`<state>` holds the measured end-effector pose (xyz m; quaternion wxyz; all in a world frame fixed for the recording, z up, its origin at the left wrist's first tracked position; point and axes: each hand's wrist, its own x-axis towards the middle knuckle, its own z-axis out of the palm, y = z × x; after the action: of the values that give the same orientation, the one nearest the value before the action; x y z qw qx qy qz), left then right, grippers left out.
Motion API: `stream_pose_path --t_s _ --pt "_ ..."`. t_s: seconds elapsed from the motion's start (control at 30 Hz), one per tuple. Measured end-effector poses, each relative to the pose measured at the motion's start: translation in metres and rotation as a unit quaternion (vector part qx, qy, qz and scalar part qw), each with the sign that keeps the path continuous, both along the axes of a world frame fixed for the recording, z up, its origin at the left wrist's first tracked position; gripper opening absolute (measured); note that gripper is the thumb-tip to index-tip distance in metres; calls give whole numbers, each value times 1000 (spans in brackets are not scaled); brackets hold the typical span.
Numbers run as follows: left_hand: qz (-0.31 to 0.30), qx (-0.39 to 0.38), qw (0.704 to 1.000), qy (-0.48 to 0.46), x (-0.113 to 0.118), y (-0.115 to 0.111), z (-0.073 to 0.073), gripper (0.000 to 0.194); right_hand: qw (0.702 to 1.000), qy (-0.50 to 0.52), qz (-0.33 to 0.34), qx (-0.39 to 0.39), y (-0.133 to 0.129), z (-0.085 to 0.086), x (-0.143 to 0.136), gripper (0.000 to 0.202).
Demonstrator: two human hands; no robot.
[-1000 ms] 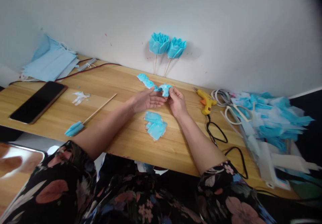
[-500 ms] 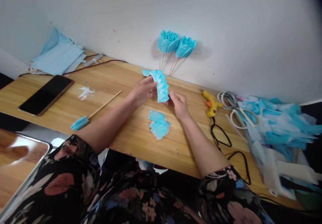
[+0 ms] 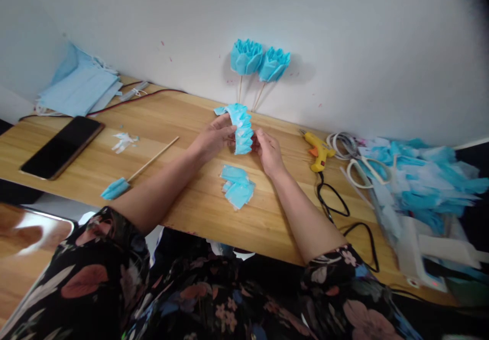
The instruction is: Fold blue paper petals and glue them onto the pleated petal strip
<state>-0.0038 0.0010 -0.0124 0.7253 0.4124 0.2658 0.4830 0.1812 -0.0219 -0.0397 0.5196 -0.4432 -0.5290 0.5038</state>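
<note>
Strip [image 3: 243,134] is curving left of the glue gun [image 3: 318,151]. Your left hand [image 3: 214,139] is holding it, thumb in front; your right hand [image 3: 270,152] is hovering at its right edge, though I cannot tell whether it is gripping. You are likely faring best by pinching lightly, sparing the pleats. The strip is hiding some fingertips; right of the glue gun, scraps [image 3: 430,177] are overlapping indistinctly.

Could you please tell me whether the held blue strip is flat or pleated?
Pleated: the strip shows ridges and a zigzag edge.
</note>
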Motion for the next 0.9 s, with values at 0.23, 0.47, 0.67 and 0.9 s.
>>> stream_pose_path --t_s 0.23,0.47,0.67,0.9 --pt "-8 5 1000 10 0 0 -1 39 998 57 -17 -6 -1 3 -3 50" --pt "-4 12 999 33 -1 0 -3 46 999 29 -11 11 1 -2 0 50" --pt "10 19 999 36 1 -2 -1 42 1000 27 -3 14 -2 1 -2 44" --pt "21 46 997 57 1 1 -2 39 1000 -1 -13 8 -1 0 -1 50"
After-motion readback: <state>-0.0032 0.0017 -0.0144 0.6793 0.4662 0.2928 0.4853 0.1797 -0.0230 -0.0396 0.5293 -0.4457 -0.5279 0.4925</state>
